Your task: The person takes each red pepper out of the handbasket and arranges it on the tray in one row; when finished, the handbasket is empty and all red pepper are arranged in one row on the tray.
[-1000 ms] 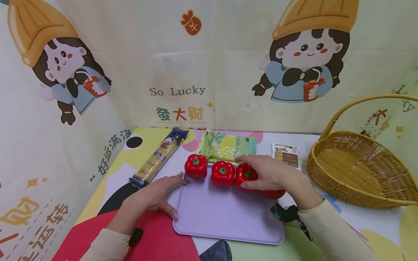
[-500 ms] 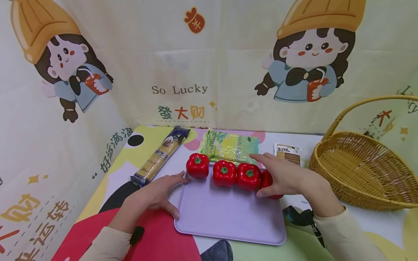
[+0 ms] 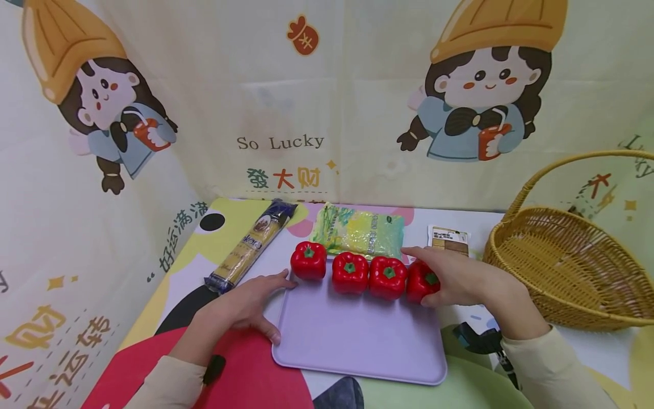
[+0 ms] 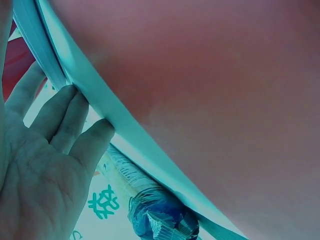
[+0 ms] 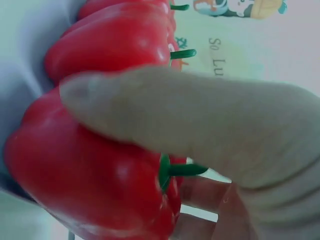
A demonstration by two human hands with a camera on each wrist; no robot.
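Note:
Several red bell peppers line the far edge of a lilac tray [image 3: 352, 341]: the leftmost bell pepper [image 3: 308, 260] at the back left corner, two middle peppers side by side, and the rightmost bell pepper [image 3: 420, 281] near the right edge. My right hand [image 3: 462, 278] holds the rightmost pepper, thumb in front and fingers behind. In the right wrist view, the thumb crosses this pepper [image 5: 85, 175] beside its green stem. My left hand [image 3: 240, 307] rests at the tray's left rim, fingers extended and thumb apart. In the left wrist view, fingertips touch the pale tray rim [image 4: 145, 145].
Behind the peppers lies a green-yellow packet [image 3: 360, 230]. A pasta bag [image 3: 250, 247] slants left of the tray. A small brown-and-white packet [image 3: 449, 238] lies back right, near a handled wicker basket [image 3: 567, 267]. A printed cloth wall [image 3: 357, 113] rises behind.
My right hand has left the third pepper and moved right to the rightmost one, which now stands more upright with its stem showing. My left hand stays at the tray rim.

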